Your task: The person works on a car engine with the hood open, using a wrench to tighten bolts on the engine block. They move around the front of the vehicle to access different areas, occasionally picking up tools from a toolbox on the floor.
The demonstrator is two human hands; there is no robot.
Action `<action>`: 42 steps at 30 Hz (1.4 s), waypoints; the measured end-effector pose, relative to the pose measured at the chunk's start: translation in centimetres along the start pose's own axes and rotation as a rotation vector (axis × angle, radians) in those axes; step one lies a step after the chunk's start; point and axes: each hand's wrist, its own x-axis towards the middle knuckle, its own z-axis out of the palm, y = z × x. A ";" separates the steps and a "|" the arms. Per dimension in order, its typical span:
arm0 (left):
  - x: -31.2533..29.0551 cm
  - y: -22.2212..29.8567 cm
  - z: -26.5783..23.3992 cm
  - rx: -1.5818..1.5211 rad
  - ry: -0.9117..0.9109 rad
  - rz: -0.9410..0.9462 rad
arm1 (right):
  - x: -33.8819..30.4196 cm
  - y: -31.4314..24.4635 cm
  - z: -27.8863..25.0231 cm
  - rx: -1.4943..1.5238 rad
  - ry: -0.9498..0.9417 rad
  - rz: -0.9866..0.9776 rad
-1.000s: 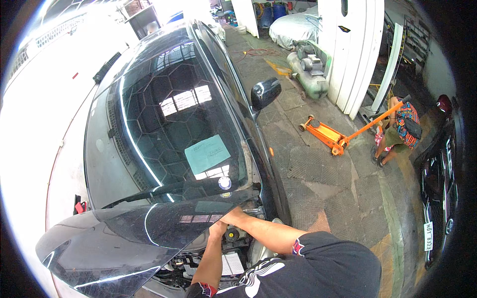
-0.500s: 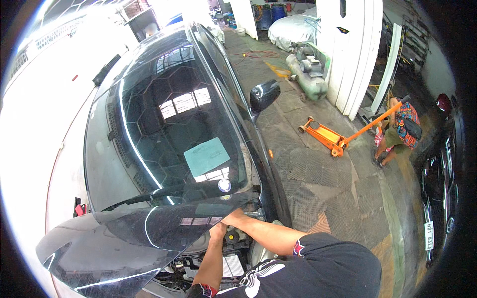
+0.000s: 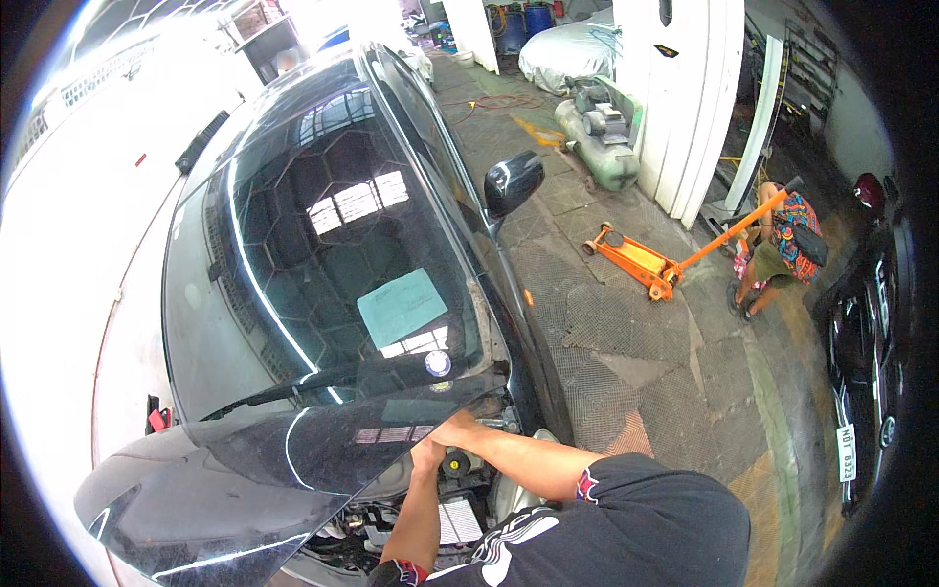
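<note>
Both forearms reach into the engine bay of a dark car, under the edge of its raised hood (image 3: pixel 245 470). My left hand (image 3: pixel 427 453) shows only at the wrist and back; its fingers are hidden behind the hood. Just above and to the right of it, my right hand (image 3: pixel 456 428) also disappears under the hood edge, so what either one touches cannot be seen. Close below the hands sits a round black cap with a yellow mark (image 3: pixel 456 464). A white ribbed panel (image 3: pixel 458 521) lies lower in the bay, between my arms.
The windshield (image 3: pixel 342 245) has a pale green sheet (image 3: pixel 402 309) behind it. On the right, an orange floor jack (image 3: pixel 641 262) rests on dark matting. Beyond are an air compressor (image 3: pixel 599 137), a crouching person (image 3: pixel 782 245) and another dark car (image 3: pixel 866 342).
The view has shifted slightly, so the surroundings appear a little to the left. My hands stay at nearly the same place under the hood. The person by the jack has changed posture slightly.
</note>
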 end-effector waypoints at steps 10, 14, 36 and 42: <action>0.0 1.0 -1.0 -0.012 -0.140 -0.079 | 1.0 2.0 1.9 0.021 -0.044 -0.002; -0.5 0.5 0.2 0.062 -0.187 -0.108 | -0.4 0.3 0.5 -0.039 -0.041 0.035; 0.6 0.3 1.6 0.162 -0.198 -0.331 | 0.7 3.1 2.3 0.018 0.020 0.037; 0.7 0.4 1.6 0.227 -0.089 -0.260 | 0.6 2.4 2.6 -0.003 0.063 0.068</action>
